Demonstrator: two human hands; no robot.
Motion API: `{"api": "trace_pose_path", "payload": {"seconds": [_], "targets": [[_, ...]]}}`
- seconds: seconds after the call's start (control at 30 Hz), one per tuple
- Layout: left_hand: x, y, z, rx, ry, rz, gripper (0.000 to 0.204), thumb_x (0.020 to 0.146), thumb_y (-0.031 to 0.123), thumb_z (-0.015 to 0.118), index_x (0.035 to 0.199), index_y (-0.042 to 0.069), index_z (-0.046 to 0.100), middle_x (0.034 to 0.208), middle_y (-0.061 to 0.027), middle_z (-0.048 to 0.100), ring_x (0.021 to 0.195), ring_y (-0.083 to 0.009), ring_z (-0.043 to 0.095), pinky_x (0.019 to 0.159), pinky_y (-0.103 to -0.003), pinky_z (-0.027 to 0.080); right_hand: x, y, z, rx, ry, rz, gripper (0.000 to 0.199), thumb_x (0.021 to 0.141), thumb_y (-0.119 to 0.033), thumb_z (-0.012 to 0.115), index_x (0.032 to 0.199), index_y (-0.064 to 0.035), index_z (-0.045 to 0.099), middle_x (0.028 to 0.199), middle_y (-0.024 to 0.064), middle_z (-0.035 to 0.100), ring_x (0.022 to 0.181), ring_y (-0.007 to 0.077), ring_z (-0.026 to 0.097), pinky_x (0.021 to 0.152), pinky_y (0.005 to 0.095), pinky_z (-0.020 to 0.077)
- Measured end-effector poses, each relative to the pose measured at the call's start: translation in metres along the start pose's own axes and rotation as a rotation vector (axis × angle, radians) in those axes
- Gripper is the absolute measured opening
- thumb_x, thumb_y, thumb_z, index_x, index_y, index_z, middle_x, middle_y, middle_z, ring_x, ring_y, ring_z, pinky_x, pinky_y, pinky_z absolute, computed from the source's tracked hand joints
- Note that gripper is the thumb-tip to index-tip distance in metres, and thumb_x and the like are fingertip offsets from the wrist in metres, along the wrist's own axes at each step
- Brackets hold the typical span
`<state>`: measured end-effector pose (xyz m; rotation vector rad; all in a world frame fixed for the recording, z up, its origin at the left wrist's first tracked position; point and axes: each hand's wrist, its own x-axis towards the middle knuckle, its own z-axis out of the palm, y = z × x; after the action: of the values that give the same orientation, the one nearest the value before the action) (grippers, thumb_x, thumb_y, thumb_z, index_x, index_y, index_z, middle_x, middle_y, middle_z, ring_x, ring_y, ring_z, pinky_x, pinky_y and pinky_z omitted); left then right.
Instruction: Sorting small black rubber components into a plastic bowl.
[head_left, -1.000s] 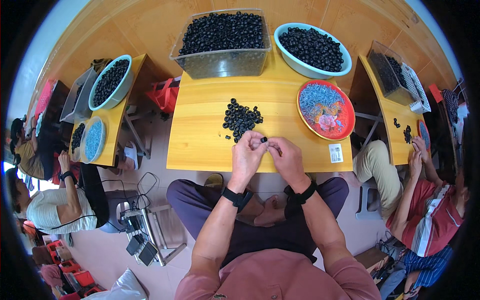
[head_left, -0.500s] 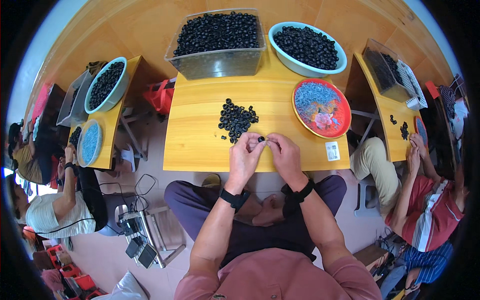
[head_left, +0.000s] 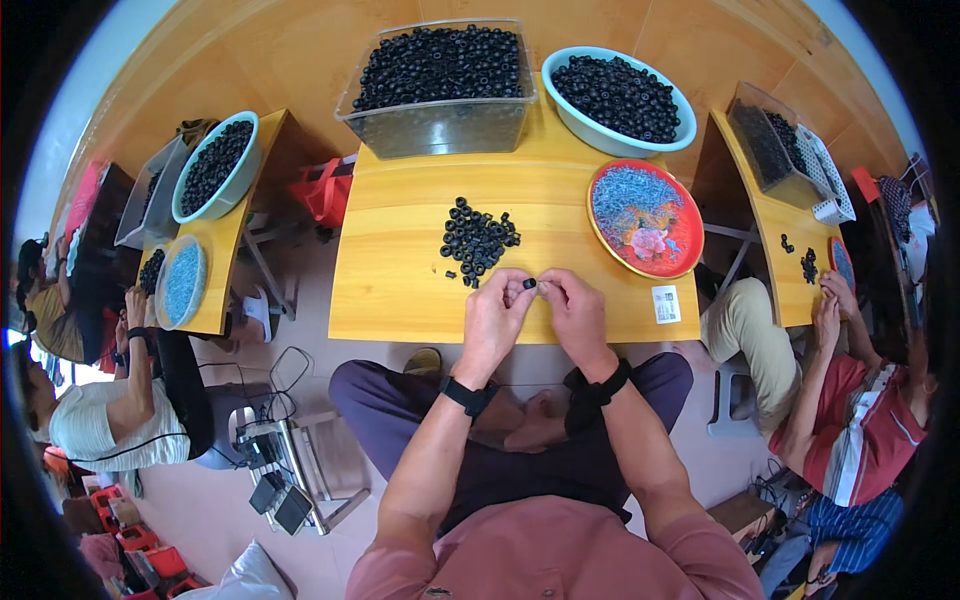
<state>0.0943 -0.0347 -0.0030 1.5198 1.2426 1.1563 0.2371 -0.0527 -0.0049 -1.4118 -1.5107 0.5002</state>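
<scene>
My left hand [head_left: 495, 318] pinches a small black ring-shaped part [head_left: 530, 284] between thumb and fingertips, over the near edge of the yellow table [head_left: 390, 270]. Close beside it, my right hand [head_left: 577, 315] has thumb and index finger pressed together right at the part; whatever is between those fingertips is too small to make out. Just beyond my left hand lies a loose pile of similar black parts [head_left: 478, 240]. A round red floral tray [head_left: 660, 262] with many small bluish, thin pieces [head_left: 632, 195] sits to the right of my hands.
At the back of the table stand a clear plastic bin [head_left: 440, 132] and a light-blue basin [head_left: 620, 146], both full of black parts. A white label [head_left: 666, 304] lies near the right corner. Co-workers sit at tables left and right. A metal stand with cables [head_left: 300, 470] is at lower left.
The black part has turned in my left fingertips, now showing more of its side. Both hands stay close together; the whole view has shifted slightly.
</scene>
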Motion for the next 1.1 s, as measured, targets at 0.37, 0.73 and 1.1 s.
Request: {"api": "trace_pose_path", "payload": {"seconds": [0.37, 0.73, 1.1], "targets": [[-0.001, -0.001, 0.0, 0.062, 0.002, 0.052, 0.019, 0.089, 0.005, 0.076, 0.103, -0.001, 0.066, 0.082, -0.0078, 0.072, 0.07, -0.0093, 0.065, 0.066, -0.026, 0.054, 0.004, 0.001, -0.002, 0.174, 0.035, 0.029, 0.012, 0.091, -0.003, 0.065, 0.102, -0.0008, 0.069, 0.089, 0.0146, 0.069, 0.083, 0.0314, 0.067, 0.074, 0.0383, 0.0526], [-0.001, 0.0, -0.001, 0.052, -0.007, 0.038, 0.018, 0.089, 0.005, 0.074, 0.104, -0.001, 0.067, 0.077, -0.007, 0.068, 0.068, -0.0113, 0.064, 0.066, -0.028, 0.054, 0.006, -0.005, -0.003, 0.09, 0.001, -0.08, 0.012, 0.087, 0.001, 0.069, 0.099, 0.0001, 0.072, 0.09, 0.0136, 0.068, 0.08, 0.0276, 0.067, 0.072, 0.0344, 0.053], [-0.003, 0.002, -0.005, 0.032, -0.019, 0.042, 0.017, 0.089, 0.003, 0.073, 0.105, -0.001, 0.067, 0.079, -0.0071, 0.068, 0.071, -0.0109, 0.064, 0.068, -0.027, 0.053, 0.014, -0.007, -0.009, 0.186, -0.063, 0.052, 0.01, 0.086, -0.003, 0.072, 0.095, 0.0005, 0.071, 0.085, 0.0108, 0.07, 0.075, 0.0206, 0.067, 0.071, 0.0307, 0.0526]]}}
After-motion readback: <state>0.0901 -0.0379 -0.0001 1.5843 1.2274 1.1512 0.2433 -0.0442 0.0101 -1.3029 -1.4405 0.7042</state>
